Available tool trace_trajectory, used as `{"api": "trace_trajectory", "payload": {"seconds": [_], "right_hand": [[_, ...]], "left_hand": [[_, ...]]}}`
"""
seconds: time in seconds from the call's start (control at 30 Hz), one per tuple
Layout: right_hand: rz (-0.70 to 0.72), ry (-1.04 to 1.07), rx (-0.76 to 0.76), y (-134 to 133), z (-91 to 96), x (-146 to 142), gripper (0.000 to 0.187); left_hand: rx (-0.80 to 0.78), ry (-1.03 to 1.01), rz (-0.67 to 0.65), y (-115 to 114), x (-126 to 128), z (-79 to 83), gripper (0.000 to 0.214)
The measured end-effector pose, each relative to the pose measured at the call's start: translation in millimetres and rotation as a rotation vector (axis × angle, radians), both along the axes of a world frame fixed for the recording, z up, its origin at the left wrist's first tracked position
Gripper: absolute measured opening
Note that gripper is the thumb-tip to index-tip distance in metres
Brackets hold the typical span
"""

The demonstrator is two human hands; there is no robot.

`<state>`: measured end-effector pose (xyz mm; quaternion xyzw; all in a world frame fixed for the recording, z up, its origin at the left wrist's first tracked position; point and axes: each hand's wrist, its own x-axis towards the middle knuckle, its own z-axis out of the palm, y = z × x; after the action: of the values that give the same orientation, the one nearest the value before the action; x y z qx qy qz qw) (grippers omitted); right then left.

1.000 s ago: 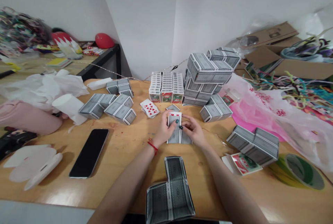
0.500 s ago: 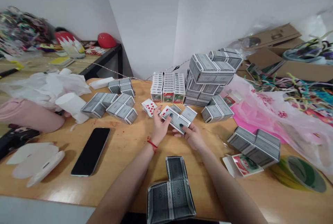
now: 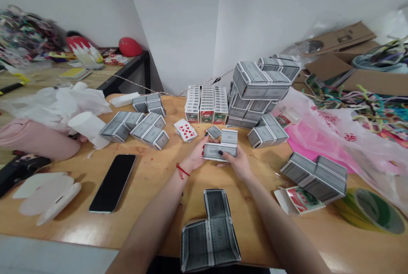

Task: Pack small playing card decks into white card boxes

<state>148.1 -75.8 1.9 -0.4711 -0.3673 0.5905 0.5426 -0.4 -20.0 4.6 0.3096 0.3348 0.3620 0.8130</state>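
Note:
Both hands meet at the middle of the wooden table [image 3: 153, 180] around a grey patterned piece made of folded playing cards [image 3: 220, 148]. My left hand [image 3: 197, 159], with a red thread at the wrist, grips its left end. At the right underside, my right hand [image 3: 237, 164] grips it with dark-nailed fingers curled under. The piece is held level, just above the table. A face-up red card pile [image 3: 185, 130] lies just left of the hands, and a small loose card [image 3: 213, 131] lies behind them.
A folded L-shaped card piece [image 3: 210, 231] lies at the near edge. More card blocks sit left [image 3: 134, 127], right [image 3: 315, 176] and stacked behind [image 3: 258, 91], beside boxed decks [image 3: 206, 104]. A black phone [image 3: 112, 182], tape roll [image 3: 372, 214], white foam shapes [image 3: 44, 191] and pink plastic bag [image 3: 334, 138] surround.
The cards in my hands were turned from upright, through a tilted spread, to a level block. The hands stayed at the table's middle.

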Motion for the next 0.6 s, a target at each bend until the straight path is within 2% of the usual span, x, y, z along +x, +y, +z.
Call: {"api": "trace_trajectory", "payload": {"seconds": [0.17, 0.33, 0.6], "right_hand": [[-0.088, 0.022, -0.029, 2, -0.8, -5, 0.044], [-0.08, 0.028, -0.029, 2, -1.3, -5, 0.046], [-0.079, 0.018, -0.02, 2, -4.1, -5, 0.051]], "left_hand": [[-0.026, 0.03, 0.027, -8, 8, -0.7, 0.034], [0.019, 0.075, 0.11, -13, 13, 3.5, 0.022], [0.055, 0.114, 0.129, -15, 14, 2.6, 0.02]]}}
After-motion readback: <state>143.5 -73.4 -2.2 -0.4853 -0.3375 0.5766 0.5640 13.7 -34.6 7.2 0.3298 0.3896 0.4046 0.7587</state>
